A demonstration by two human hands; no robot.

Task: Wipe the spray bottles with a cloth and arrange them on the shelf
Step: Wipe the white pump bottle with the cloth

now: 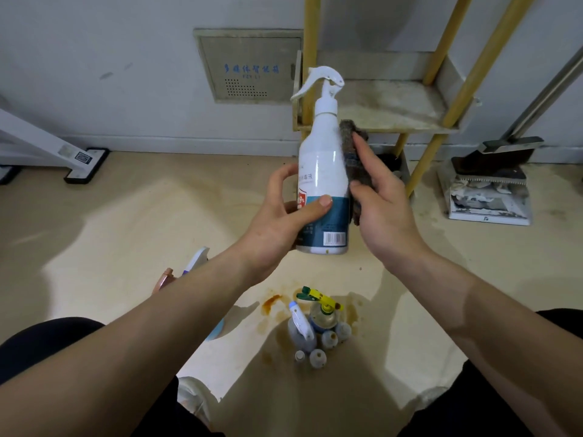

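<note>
My left hand [285, 212] grips a white spray bottle [323, 162] with a teal label and white trigger, held upright in front of me. My right hand [383, 203] presses a grey cloth [348, 146] against the bottle's right side, fingers curled over the cloth. Behind them stands a yellow-framed shelf [391, 105] with a bare, stained tray. On the floor below sits a cluster of several small bottles [318, 332], one with a green and yellow trigger. More bottles [195, 263] lie partly hidden under my left forearm.
A dustpan with a brush [492, 184] stands on the floor right of the shelf. A white stand base [85, 165] rests at the far left by the wall. Brown stains mark the floor near the small bottles. My knees fill the bottom corners.
</note>
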